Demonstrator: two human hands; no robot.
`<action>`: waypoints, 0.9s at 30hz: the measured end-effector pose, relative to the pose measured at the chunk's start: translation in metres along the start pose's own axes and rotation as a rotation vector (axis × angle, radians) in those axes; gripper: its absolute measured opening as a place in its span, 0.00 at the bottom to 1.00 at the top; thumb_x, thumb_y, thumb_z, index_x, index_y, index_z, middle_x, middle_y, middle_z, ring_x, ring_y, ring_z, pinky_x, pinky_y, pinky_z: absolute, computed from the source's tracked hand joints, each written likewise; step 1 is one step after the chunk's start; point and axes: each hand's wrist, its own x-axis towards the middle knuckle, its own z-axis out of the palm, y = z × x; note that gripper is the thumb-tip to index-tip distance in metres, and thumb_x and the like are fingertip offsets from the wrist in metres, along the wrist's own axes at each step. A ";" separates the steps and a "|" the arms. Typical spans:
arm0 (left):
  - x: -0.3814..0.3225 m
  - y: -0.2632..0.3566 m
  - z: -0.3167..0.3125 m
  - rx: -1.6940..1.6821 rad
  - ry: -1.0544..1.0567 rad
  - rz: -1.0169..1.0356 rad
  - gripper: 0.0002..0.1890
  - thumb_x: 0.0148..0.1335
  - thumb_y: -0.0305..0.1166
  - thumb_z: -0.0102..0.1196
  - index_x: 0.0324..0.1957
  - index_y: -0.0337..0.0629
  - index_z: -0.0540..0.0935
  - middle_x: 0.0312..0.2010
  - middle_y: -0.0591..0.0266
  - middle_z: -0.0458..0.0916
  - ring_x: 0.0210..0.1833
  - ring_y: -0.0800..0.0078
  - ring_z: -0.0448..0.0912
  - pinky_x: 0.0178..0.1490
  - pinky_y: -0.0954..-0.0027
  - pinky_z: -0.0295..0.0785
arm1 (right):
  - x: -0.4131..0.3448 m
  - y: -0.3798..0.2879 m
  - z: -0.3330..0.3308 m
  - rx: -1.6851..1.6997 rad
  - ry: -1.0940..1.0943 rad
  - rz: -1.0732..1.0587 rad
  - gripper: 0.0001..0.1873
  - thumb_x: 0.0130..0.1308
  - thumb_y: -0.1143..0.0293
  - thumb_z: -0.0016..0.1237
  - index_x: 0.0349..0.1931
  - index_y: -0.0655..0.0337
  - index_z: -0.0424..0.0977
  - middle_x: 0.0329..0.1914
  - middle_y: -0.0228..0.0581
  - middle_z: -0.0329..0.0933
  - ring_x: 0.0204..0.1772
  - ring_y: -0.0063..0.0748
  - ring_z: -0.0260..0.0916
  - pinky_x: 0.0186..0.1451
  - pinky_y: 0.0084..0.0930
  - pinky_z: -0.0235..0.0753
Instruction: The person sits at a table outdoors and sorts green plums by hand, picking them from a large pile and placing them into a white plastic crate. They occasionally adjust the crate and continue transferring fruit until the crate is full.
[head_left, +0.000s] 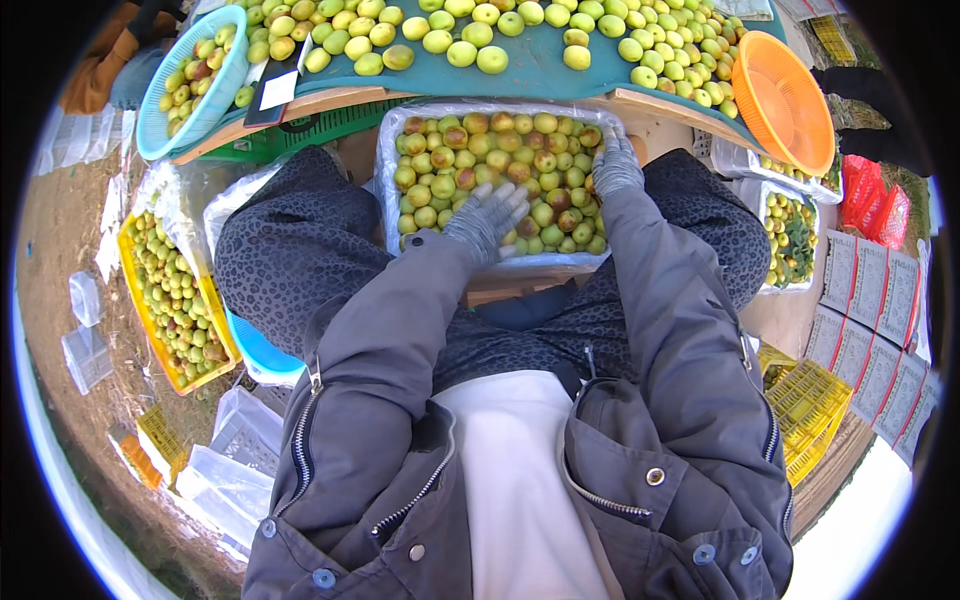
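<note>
A white crate lined with clear plastic (501, 259) stands between the person's knees, filled with green and reddish-brown jujube-like fruits (517, 161). My left hand (487, 219), in a grey knit glove, lies palm down on the fruits at the crate's near side, its fingers somewhat apart. My right hand (617, 163), gloved alike, rests at the crate's right rim with its fingers pointing away from me. Neither hand is seen gripping a fruit; the undersides of both are hidden.
Beyond the crate, a table with a green-blue cloth (525, 75) bears loose fruits, a light-blue basket (238, 71) and an orange basket (787, 105). A yellow crate of fruits (225, 330) stands at left, a yellow crate (814, 405) at right. Parts of other people show at both upper edges.
</note>
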 end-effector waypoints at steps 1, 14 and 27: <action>0.001 0.001 0.001 0.010 0.022 -0.012 0.37 0.64 0.56 0.33 0.69 0.45 0.49 0.71 0.61 0.39 0.74 0.65 0.38 0.72 0.58 0.30 | 0.003 0.007 0.000 -0.069 -0.061 -0.070 0.29 0.61 0.66 0.42 0.63 0.60 0.56 0.68 0.51 0.52 0.70 0.48 0.49 0.70 0.35 0.52; 0.002 0.003 -0.008 -0.021 -0.009 -0.035 0.37 0.64 0.56 0.34 0.69 0.46 0.49 0.71 0.59 0.42 0.73 0.62 0.38 0.72 0.58 0.29 | 0.003 0.016 0.011 0.166 -0.016 0.043 0.29 0.64 0.58 0.40 0.64 0.58 0.56 0.67 0.51 0.54 0.68 0.48 0.53 0.68 0.36 0.56; -0.034 -0.122 0.056 -1.570 0.548 -1.493 0.31 0.59 0.47 0.51 0.62 0.44 0.64 0.61 0.44 0.62 0.62 0.50 0.64 0.65 0.57 0.59 | -0.005 0.054 0.005 1.154 0.027 0.968 0.23 0.62 0.64 0.45 0.57 0.59 0.64 0.53 0.54 0.69 0.53 0.49 0.69 0.56 0.35 0.69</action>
